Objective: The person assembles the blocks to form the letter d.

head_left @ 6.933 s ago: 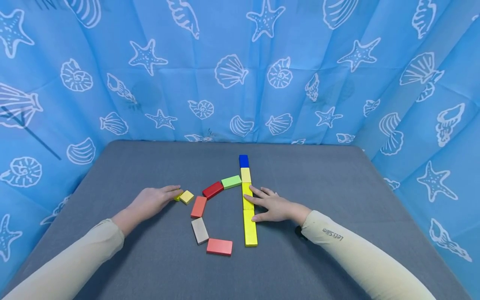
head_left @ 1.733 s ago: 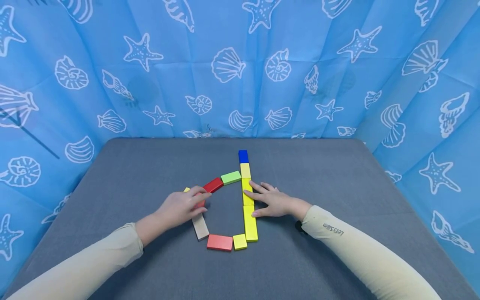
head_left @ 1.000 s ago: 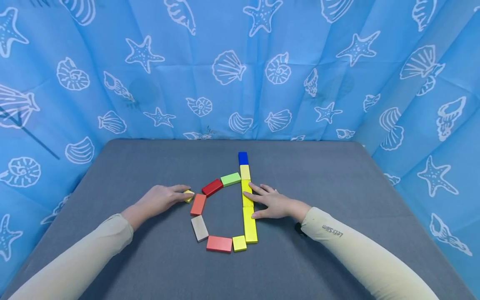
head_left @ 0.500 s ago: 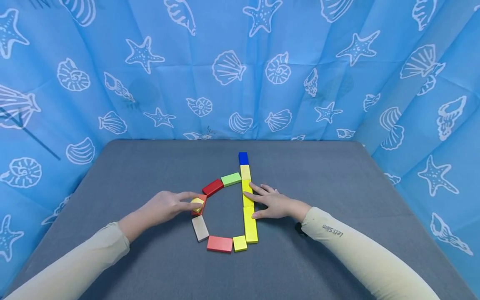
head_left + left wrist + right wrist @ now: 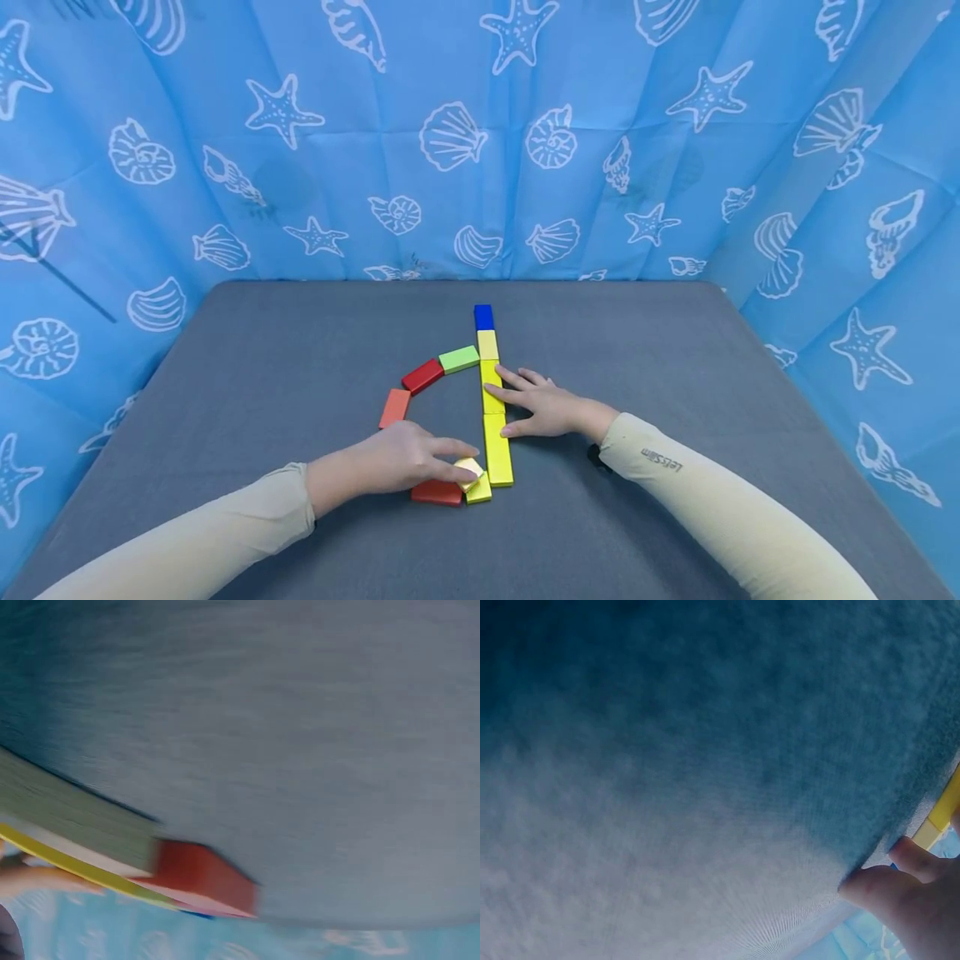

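My left hand [image 5: 408, 460] pinches a small pale yellow block [image 5: 469, 472] between thumb and fingers. In the head view it overlaps a small bright yellow block [image 5: 478, 492] lying at the foot of the yellow column. A red block [image 5: 437, 493] shows partly beneath the hand, and the plain wood block [image 5: 75, 814], hidden in the head view, appears in the left wrist view. Spread fingers of my right hand [image 5: 546, 408] rest on the upper yellow block [image 5: 492, 379] and against the lower long yellow block [image 5: 498, 450].
A cream block [image 5: 487, 345] and a blue block [image 5: 483, 317] top the column. Green [image 5: 459, 359], dark red [image 5: 422, 377] and orange [image 5: 394, 407] blocks curve leftward from it. All lie on a grey cloth-covered table [image 5: 637, 350], with a blue shell-patterned curtain [image 5: 510, 208] behind.
The small bright yellow block went from the far left to the column's foot. My left hand then took the pale yellow block from beside the orange one and carried it right and nearer. The right hand stayed.
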